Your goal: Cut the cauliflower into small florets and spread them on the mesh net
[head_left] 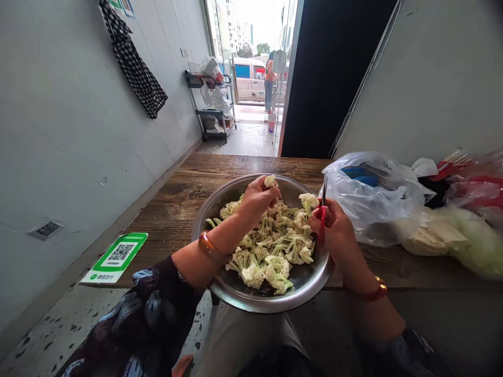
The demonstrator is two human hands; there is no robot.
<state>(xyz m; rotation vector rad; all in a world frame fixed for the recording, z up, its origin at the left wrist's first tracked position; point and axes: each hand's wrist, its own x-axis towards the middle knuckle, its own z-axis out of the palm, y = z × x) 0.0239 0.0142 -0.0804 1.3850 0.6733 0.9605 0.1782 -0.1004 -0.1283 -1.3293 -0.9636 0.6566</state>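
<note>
Green and white, a flat rectangular card [118, 256] printed with a square code lies left of the basin [271, 305], at the end of the table [165, 204]. The table is of dark brown wood with a coarse, streaked grain. Black-and-white checked cloth [135, 68] hangs in a narrow, folded length on the smooth, pale wall [70, 125], beyond and left of the basin. A two-tier cart [212, 111] with thin uprights stands on the floor beyond the basin, loaded with crumpled plastic bags.

The left hand [259, 199] is above the basin's far half. Its fingers pinch a small floret [270, 181], pale and knobbly. A smooth amber-brown bangle [211, 246] circles the wrist, over the basin's left rim.

The basin is round, of polished metal, with a broad rim that overhangs the near table edge. Inside it lies a heap of cauliflower [255, 275]: cream heads, grainy on top, on pale green branching stems.

The right hand [334, 222], at the basin's right rim, grips scissors [323, 217] by their red handles, slim dark blades pointing up. A floret [308, 202] stands beside its fingertips; whether they touch it cannot be told. A red and gold bracelet [379, 289] encircles the wrist.

Right of the basin, a thin, wrinkled translucent bag [381, 209] covers a blue object [365, 179]. Farther right rests a blurred pale green bundle [481, 241].
</note>
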